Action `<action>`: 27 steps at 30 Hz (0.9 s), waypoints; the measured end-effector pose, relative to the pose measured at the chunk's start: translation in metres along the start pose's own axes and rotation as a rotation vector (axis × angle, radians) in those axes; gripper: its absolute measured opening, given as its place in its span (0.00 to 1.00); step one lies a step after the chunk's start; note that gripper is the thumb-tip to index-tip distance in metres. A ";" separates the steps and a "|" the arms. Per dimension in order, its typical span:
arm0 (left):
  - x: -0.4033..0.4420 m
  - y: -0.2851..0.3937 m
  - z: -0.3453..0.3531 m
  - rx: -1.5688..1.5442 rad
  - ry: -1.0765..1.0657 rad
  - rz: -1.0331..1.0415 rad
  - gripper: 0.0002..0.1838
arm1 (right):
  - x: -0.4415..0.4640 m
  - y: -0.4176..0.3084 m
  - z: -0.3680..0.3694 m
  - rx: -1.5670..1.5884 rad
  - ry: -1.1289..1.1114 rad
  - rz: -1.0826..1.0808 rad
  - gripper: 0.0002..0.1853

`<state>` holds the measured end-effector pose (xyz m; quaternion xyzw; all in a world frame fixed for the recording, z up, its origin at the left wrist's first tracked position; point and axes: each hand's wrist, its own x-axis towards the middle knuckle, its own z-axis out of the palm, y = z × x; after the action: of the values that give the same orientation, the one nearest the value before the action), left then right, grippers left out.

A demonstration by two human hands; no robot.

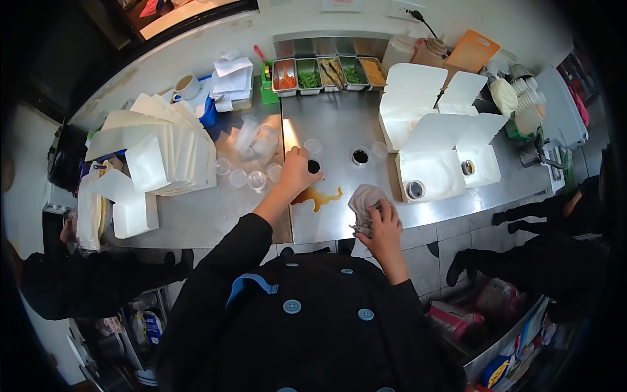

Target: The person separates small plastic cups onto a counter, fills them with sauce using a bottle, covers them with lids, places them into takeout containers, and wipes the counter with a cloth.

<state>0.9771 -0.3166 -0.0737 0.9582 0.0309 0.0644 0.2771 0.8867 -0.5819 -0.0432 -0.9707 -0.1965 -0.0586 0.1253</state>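
Note:
My left hand (295, 175) is closed around a small plastic cup of dark sauce (314, 168) on the steel counter. Just below it a brown puddle of spilled liquid (318, 198) spreads over the metal. My right hand (384, 234) grips a crumpled greyish cloth (366, 198) at the counter's front, to the right of the puddle. A second sauce cup (360, 156) stands uncovered between my hands and the boxes, with a clear lid (379, 149) beside it. Another clear lid (313, 146) lies behind the cup in my left hand.
Open white takeaway boxes (428, 171) hold sauce cups on the right. Stacked white boxes (163, 147) and several clear cups (257, 179) occupy the left. Trays of chopped toppings (307, 76) line the back. People (555, 261) stand at both sides.

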 end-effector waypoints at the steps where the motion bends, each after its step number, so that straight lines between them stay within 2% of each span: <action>1: 0.001 -0.004 0.006 -0.021 0.023 0.003 0.30 | 0.002 0.007 0.013 0.072 0.013 -0.068 0.23; 4: 0.001 -0.010 0.008 -0.075 0.019 -0.010 0.28 | 0.013 0.018 0.028 0.277 -0.004 0.005 0.20; 7: 0.005 -0.014 0.000 -0.153 0.065 0.013 0.25 | 0.033 0.006 0.014 0.526 0.136 0.064 0.18; 10: 0.013 -0.013 -0.024 -0.089 0.082 0.022 0.25 | 0.059 -0.034 -0.001 0.552 0.368 -0.093 0.14; 13: 0.025 -0.012 -0.054 -0.084 0.108 0.024 0.24 | 0.078 -0.072 0.001 0.647 0.127 -0.041 0.21; 16: 0.037 -0.022 -0.072 -0.106 0.195 0.104 0.24 | 0.086 -0.107 0.013 0.095 -0.019 -0.219 0.33; 19: 0.043 -0.029 -0.083 -0.059 0.224 0.103 0.24 | 0.088 -0.107 0.081 0.113 -0.161 -0.426 0.39; 27: 0.044 -0.036 -0.071 -0.072 0.174 0.076 0.24 | 0.082 -0.105 0.100 0.017 -0.097 -0.457 0.33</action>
<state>1.0100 -0.2448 -0.0286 0.9389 0.0162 0.1587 0.3049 0.9267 -0.4317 -0.1031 -0.9015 -0.4176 -0.0371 0.1072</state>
